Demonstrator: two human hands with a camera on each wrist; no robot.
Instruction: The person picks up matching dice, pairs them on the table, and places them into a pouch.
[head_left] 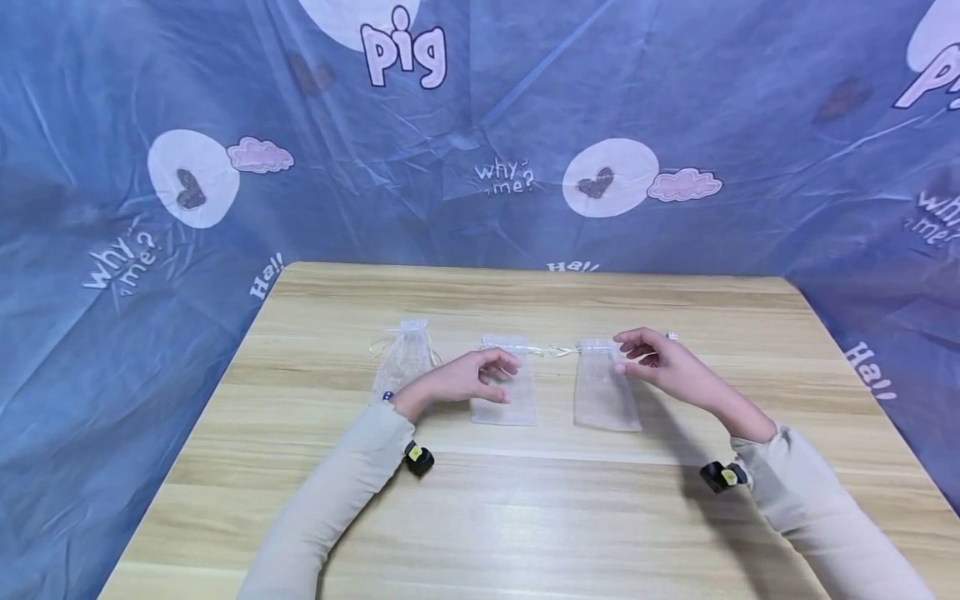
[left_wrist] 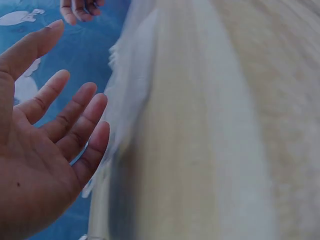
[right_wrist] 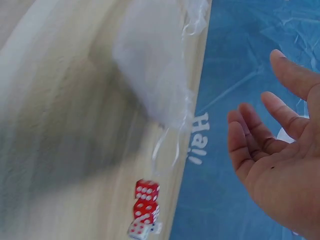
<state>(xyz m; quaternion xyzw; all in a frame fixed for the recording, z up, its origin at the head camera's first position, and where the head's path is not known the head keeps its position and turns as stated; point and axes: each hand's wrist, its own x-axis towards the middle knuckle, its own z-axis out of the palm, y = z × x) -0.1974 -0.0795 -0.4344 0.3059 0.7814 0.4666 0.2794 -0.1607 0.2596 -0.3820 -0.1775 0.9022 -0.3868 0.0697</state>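
Observation:
Three sheer white drawstring bags lie in a row. My left hand (head_left: pixel 468 379) hovers over the middle bag (head_left: pixel 506 408), fingers loosely bent and holding nothing; the left wrist view shows its bare palm. Behind that forearm is the left bag (head_left: pixel 405 358), gathered at its neck and partly hidden. At the upper right edge of the right bag (head_left: pixel 603 400) is my right hand (head_left: pixel 667 367), its fingers relaxed with nothing in them. Red dice (right_wrist: pixel 145 210) and a white die (right_wrist: pixel 138 229) sit close together beyond that bag's drawstring in the right wrist view.
A blue die (head_left: pixel 387 396) shows beside the left wrist. The wooden table (head_left: pixel 480 533) extends toward me, and its far edge meets a blue printed cloth (head_left: pixel 420 208). Black wrist cameras (head_left: pixel 418 459) hang beneath both sleeves.

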